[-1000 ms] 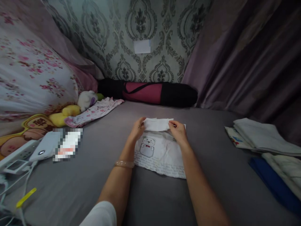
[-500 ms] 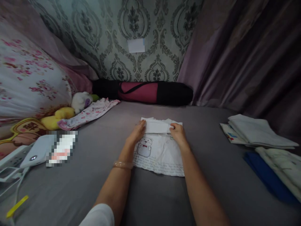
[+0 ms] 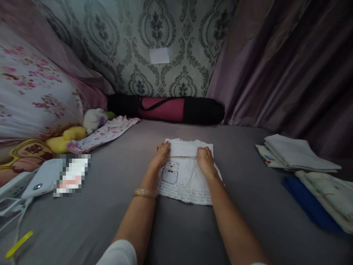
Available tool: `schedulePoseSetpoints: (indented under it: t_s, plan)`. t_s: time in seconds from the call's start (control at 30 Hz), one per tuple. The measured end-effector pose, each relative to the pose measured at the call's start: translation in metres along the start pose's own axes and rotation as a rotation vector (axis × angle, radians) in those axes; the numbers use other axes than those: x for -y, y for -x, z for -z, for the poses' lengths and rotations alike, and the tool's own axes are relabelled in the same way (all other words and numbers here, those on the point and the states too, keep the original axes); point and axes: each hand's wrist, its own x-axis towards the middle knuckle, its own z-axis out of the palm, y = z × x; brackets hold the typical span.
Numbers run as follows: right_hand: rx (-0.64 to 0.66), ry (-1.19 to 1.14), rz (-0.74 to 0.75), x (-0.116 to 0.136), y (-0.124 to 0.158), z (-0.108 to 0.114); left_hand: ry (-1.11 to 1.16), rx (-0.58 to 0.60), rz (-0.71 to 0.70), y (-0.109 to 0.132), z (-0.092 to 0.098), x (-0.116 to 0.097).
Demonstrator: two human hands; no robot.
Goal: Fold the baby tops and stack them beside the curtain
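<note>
A white garment [image 3: 187, 184] with a bear drawing and rows of print lies on the grey sheet [image 3: 116, 221]. Across its upper part runs a folded white band [image 3: 183, 148]. My left hand [image 3: 163, 154] grips the left end of this band, its fingers closed at the edge. At the band's right end, my right hand [image 3: 204, 157] has its fingers bent and closed on the cloth. The fingertips of both hands are partly hidden.
Folded white cloths [image 3: 300, 152] and a blue cloth [image 3: 309, 206] lie at the right. Plush toys [image 3: 93, 119], a floral cloth [image 3: 107, 134] and a white power strip [image 3: 13, 187] are at the left. A black and red bag [image 3: 165, 109] lies along the wall.
My right hand has shifted slightly left along the band, and its fingers are now bent over the end. My left hand has barely moved.
</note>
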Motion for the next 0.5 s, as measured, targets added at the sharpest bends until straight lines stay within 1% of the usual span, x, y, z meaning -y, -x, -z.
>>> schedulePoseSetpoints:
  t_s: [0.07,0.13,0.23,0.27,0.33,0.43,0.5]
  plan:
    - [-0.01,0.004,0.014,0.002,0.002,0.003,-0.011,-0.004,-0.012,0.001,0.002,-0.006]
    - [-0.025,0.044,0.04,0.005,0.004,0.007,-0.033,-0.029,-0.031,0.001,0.006,-0.016]
    - [-0.045,0.219,0.148,0.02,0.003,0.006,-0.062,-0.092,-0.065,0.0,0.011,-0.032]
    - [-0.033,0.277,0.19,0.028,0.002,0.002,-0.071,-0.1,-0.077,-0.001,0.012,-0.036]
    - [0.034,0.378,0.274,0.044,-0.002,-0.011,-0.081,-0.086,-0.091,-0.003,0.011,-0.039]
    - [0.189,0.557,0.426,0.065,-0.008,-0.038,-0.066,-0.059,-0.077,-0.005,0.008,-0.034]
    - [0.255,0.639,0.506,0.072,-0.012,-0.053,-0.041,-0.061,-0.068,-0.007,0.004,-0.028]
